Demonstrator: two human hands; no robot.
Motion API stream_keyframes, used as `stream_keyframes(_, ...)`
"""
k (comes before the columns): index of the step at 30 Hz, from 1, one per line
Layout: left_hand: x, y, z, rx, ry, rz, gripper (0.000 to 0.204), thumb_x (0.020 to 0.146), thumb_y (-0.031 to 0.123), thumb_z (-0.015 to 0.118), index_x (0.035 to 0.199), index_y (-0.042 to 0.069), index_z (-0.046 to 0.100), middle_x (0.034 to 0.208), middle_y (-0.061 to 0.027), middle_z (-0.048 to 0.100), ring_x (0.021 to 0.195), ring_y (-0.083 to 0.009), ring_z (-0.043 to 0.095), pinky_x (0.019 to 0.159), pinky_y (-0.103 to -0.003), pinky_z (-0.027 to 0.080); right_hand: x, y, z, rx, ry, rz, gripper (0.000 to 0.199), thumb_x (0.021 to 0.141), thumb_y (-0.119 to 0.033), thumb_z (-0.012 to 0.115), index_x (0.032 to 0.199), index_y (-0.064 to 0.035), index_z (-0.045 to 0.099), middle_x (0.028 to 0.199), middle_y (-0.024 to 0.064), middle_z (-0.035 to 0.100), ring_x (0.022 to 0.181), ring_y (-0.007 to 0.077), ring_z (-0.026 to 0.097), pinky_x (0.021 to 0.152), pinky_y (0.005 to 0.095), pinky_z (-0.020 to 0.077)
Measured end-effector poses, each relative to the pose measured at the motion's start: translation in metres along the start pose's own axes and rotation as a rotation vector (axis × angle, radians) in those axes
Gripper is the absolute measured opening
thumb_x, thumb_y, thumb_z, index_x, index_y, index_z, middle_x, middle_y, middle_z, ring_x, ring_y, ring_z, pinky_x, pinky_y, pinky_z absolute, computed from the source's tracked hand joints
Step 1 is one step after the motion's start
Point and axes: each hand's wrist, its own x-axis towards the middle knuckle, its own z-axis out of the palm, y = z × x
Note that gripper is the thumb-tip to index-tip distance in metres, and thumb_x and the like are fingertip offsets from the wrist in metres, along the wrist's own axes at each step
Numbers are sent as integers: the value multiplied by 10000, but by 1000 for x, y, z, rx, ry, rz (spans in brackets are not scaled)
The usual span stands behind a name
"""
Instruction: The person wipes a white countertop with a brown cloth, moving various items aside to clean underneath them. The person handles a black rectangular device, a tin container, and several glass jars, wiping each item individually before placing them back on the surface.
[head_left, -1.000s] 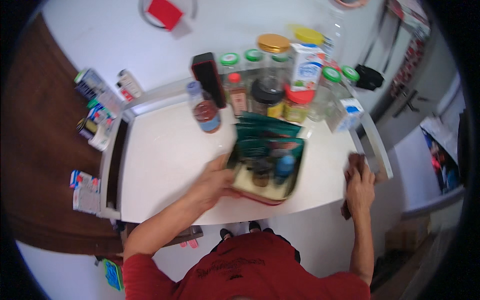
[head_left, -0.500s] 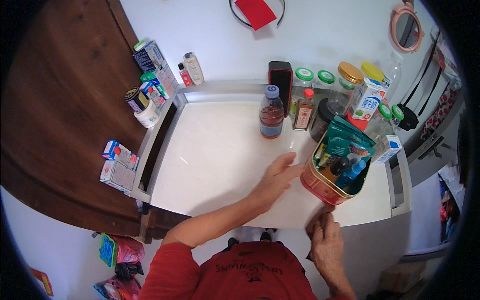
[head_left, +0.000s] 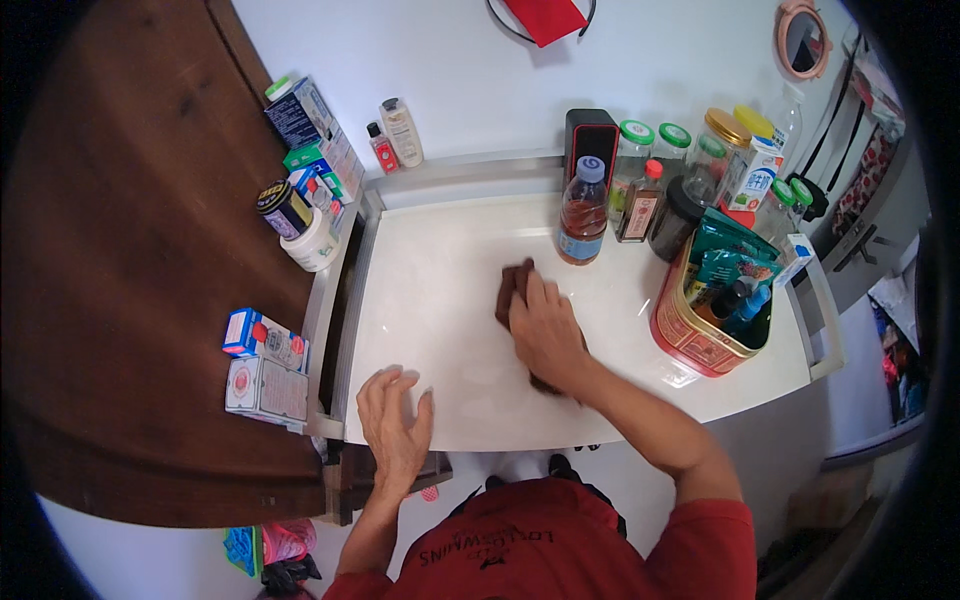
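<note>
The right hand lies flat over the brown cloth, to the left of the bottle and nearer to the person; whether it pinches the cloth, I cannot tell. The left hand, well left of the bottle, is empty with fingers spread. A wide sweep could knock the bottle over, because it is tall and narrow. The tin, right of the bottle, could be pushed if the right elbow swings outward.
</note>
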Motion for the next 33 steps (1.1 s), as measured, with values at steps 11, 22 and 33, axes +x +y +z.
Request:
stream_keyframes(11,-4,-2,4,81,130,35,220,681,50,726,886,76,651,1118,-97,589,1115,-325,510,926,-429,394,138,32,95,-156,79,597,194,803,-127,611,926,6,680,1025,179,546,1004,312,504,804,362,472)
stream_keyframes(22,-3,-4,11,81,182,60,205,662,110,739,847,148,659,1078,-23,598,1037,-300,532,875,-402,395,184,-39,143,57,169,130,141,675,-114,659,795,-42,681,955,144,572,918,310,533,713,402,482)
stream_keyframes(33,-7,-5,7,90,268,74,270,665,97,729,922,99,646,1105,-83,585,1038,-320,510,880,-411,388,183,-98,146,385,103,-319,175,720,-107,602,829,17,661,1017,207,536,943,340,511,790,419,482)
